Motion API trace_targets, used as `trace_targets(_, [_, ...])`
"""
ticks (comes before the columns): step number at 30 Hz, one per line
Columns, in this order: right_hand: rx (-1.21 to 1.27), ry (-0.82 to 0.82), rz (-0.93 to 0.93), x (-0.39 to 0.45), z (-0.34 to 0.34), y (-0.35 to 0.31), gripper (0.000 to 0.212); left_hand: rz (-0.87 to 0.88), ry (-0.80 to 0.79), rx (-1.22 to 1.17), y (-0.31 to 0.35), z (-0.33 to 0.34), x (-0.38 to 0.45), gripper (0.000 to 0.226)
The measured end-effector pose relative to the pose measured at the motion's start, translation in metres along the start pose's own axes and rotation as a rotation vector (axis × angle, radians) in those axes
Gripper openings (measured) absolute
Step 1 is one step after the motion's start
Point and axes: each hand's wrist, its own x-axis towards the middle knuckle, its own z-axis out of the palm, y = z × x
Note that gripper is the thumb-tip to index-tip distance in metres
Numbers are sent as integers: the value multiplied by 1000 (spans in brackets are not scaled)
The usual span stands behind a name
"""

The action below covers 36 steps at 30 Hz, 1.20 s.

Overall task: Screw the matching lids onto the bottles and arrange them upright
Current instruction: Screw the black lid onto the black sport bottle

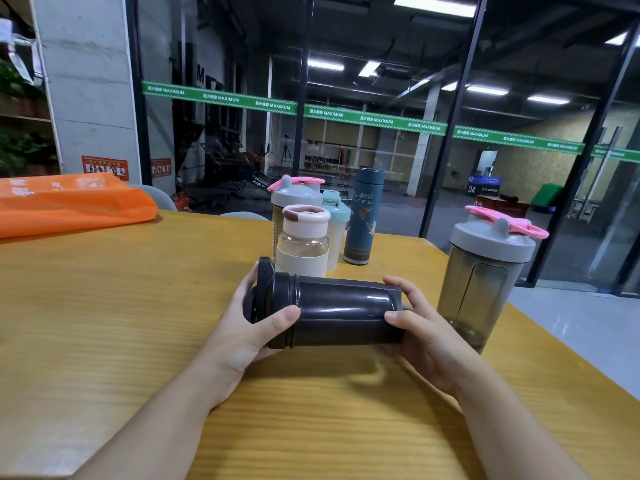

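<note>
A person is holding a black shaker bottle (346, 313) sideways just above a wooden table (104, 306), the left hand (252, 327) gripping its black lid (273, 299) and the right hand (419, 327) clasping the base. Five capped bottles are standing upright behind, among them a grey shaker with a pink flip cap (485, 271) at right. The lid is probably being tightened; holding the body steady while turning the lid squarely should be keeping the threads from crossing.

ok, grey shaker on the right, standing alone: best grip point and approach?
Take the grey shaker round its straight smoky body, below the lid, coming from its left, table-centre side. It stands upright near the table edge, and the pink loop on top sticks out sideways, so a top grip looks awkward.
</note>
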Motion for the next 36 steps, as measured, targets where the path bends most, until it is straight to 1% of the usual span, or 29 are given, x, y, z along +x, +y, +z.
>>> trace_targets(5, [22,0,-13,1,2,0,74,4,6,-3,0,-1,2,103])
trace_targets(8, [37,17,44,4,2,4,89,8,14,4,0,0,2,101])
trace_targets(10, [27,-4,61,5,0,6,93,11,19,1,0,0,1,101])
trace_targets(14, [68,-36,44,5,-4,7,75,8,14,2,0,-1,1,102])
trace_targets(16, [36,-42,32,3,-5,6,65,4,5,0,0,-1,0,107])
trace_targets(19, [-34,40,49,0,-4,2,46,19,-17,25,1,0,-2,114])
trace_targets(20, [-22,75,71,0,-3,2,45,20,-25,40,1,0,-2,118])
trace_targets(22, [5,135,127,-1,1,0,52,19,-38,61,1,1,-3,122])
trace_targets(26, [-33,197,181,-1,8,-1,61,18,-41,74,0,1,-1,108])
trace_targets(27, [-50,203,179,0,8,-1,58,16,-37,74,-1,1,-1,106])
trace_targets(29, [-53,193,180,0,8,-1,44,13,-29,64,-1,0,0,104])
trace_targets(31, [-5,135,183,-2,7,-4,35,6,-16,32,-2,-1,2,103])
trace_targets(32, [22,80,176,-4,5,-6,40,-1,-4,9,-2,0,2,103])
trace_targets(34, [65,-43,145,-6,0,-9,63,-8,10,-33,-1,0,3,102])
trace_targets(35, [71,-85,133,-7,-2,-11,70,-9,10,-47,-1,0,3,101])
trace_targets(36, [78,-108,126,-8,-3,-12,72,-10,10,-56,0,1,2,102])
